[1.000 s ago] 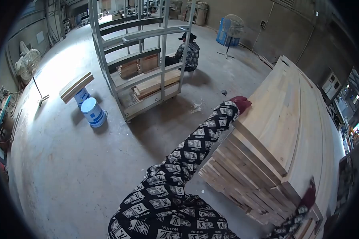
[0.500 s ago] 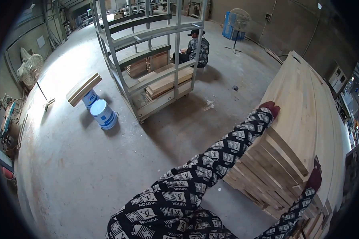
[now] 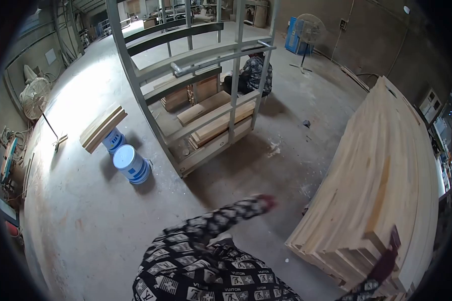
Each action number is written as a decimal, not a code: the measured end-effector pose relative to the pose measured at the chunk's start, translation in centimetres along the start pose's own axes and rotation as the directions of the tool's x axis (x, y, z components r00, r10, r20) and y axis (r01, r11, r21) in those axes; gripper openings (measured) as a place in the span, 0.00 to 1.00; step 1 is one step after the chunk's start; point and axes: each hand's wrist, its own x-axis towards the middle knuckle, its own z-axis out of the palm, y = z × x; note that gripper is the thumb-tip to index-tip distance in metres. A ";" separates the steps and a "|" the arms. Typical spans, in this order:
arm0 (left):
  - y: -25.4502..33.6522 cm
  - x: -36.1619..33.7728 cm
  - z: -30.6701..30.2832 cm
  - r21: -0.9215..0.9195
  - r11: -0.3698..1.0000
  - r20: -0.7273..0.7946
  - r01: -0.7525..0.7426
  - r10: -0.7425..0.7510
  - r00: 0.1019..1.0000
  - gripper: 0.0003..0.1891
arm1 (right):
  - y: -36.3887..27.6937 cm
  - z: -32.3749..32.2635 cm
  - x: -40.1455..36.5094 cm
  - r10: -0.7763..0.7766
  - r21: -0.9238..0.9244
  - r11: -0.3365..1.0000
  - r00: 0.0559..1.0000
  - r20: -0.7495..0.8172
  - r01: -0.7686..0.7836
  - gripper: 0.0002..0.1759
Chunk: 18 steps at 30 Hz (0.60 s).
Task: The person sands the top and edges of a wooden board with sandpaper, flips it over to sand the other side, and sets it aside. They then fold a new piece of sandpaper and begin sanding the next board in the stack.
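My left hand (image 3: 267, 201), in a dark red glove, is smeared by motion over the floor, left of a large stack of pale wooden boards (image 3: 356, 165). It is apart from the stack, and its fingers cannot be made out. My right hand (image 3: 386, 258), in a matching glove, lies at the near right end of the stack. One finger reaches forward along the wood; the others are partly hidden. Beside it, a top board with an orange-brown edge (image 3: 380, 195) runs lengthwise on the stack.
A metal rack cart (image 3: 155, 128) holding boards stands ahead, with a seated person (image 3: 255, 75) behind it. Left of it are blue-and-white buckets (image 3: 130, 163), one under a few planks (image 3: 104, 128). Standing fans (image 3: 309, 31) are on both sides.
My left hand has left the boards and swung left and down toward my body. My right hand stays near the stack's end, slightly lower in view. The near board ends now sit closer together.
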 end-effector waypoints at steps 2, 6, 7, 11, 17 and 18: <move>-2.4 -11.4 -6.6 0.580 0.776 -0.156 0.247 -0.192 0.969 0.23 | 2.8 0.2 1.1 0.130 -0.031 0.991 0.990 -0.057 -0.132 0.25; -0.5 -17.2 -11.3 0.699 0.506 -0.055 0.504 -0.665 0.744 0.19 | -10.4 1.6 1.6 0.053 -0.071 0.996 0.998 0.024 -0.051 0.25; -3.2 -16.6 -11.2 0.696 0.599 0.007 0.394 -0.555 0.832 0.20 | -13.3 2.2 1.6 0.022 -0.050 0.999 0.998 0.051 -0.019 0.24; -3.4 -7.8 -10.2 0.549 0.778 -0.029 0.304 -0.346 0.938 0.24 | -19.7 4.1 1.6 -0.040 -0.025 0.999 0.994 0.103 0.042 0.24; -4.3 2.3 -13.6 0.449 0.826 0.039 0.342 -0.400 0.916 0.27 | -20.6 4.0 2.5 0.040 -0.135 0.991 0.992 0.122 -0.024 0.23; -4.2 2.5 -15.3 0.504 0.781 0.050 0.368 -0.451 0.891 0.27 | -20.6 4.1 2.7 0.056 -0.146 0.989 0.991 0.125 -0.037 0.23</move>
